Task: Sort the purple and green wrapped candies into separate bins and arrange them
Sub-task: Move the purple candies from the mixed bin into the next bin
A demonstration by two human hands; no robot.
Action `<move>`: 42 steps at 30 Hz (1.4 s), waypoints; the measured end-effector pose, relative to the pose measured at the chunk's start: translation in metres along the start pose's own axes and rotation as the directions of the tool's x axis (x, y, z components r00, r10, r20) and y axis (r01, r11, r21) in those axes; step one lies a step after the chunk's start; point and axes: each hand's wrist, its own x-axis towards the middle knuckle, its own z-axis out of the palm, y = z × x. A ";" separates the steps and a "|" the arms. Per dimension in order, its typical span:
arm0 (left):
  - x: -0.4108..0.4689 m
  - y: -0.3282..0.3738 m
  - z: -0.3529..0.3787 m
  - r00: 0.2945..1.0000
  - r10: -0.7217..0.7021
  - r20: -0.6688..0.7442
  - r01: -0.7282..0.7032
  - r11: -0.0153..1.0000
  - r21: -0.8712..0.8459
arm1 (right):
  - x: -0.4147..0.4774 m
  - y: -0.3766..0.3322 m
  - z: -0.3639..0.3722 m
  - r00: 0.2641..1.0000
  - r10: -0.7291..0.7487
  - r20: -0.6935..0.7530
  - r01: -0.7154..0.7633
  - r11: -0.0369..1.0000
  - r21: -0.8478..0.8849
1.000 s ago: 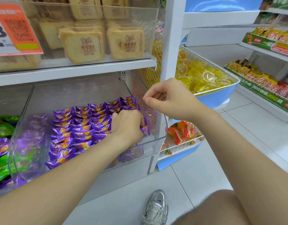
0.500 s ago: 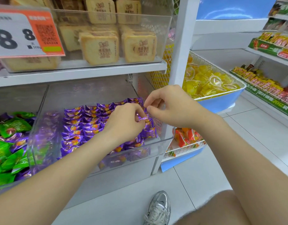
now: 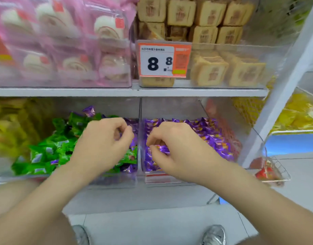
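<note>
Now both hands' fingers are curled: the left hand (image 3: 101, 144) hovers over the mixed bin (image 3: 116, 183), stray purple candies (image 3: 134, 144) just right of its fingers, its hold impossible to tell, while the right hand (image 3: 176, 149) pinches a purple candy (image 3: 161, 148) in the purple bin (image 3: 159, 179); best lift strays singly, sparing green candies (image 3: 51, 151).

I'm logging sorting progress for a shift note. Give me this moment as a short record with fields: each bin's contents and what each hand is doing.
left bin: green candies, with a few purple strays mixed in
right bin: purple candies only
left hand: over the left bin, fingers curled; a hold cannot be told
right hand: in the right bin, pinches a purple candy
sorting: not finished
</note>
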 end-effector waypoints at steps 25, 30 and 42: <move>0.063 -0.157 -0.039 0.901 -0.300 0.312 0.188 0.921 0.341 | 0.124 -0.028 0.087 0.964 0.092 0.251 0.014 0.920 -0.391; 0.056 -0.140 -0.012 0.928 -0.210 0.307 0.030 0.865 0.501 | 0.142 -0.032 0.093 0.913 0.155 0.376 0.003 0.922 -0.387; 0.055 -0.116 -0.003 0.714 -0.153 0.683 -0.135 0.927 0.349 | 0.163 -0.024 0.100 0.831 0.105 0.547 -0.033 0.990 -0.140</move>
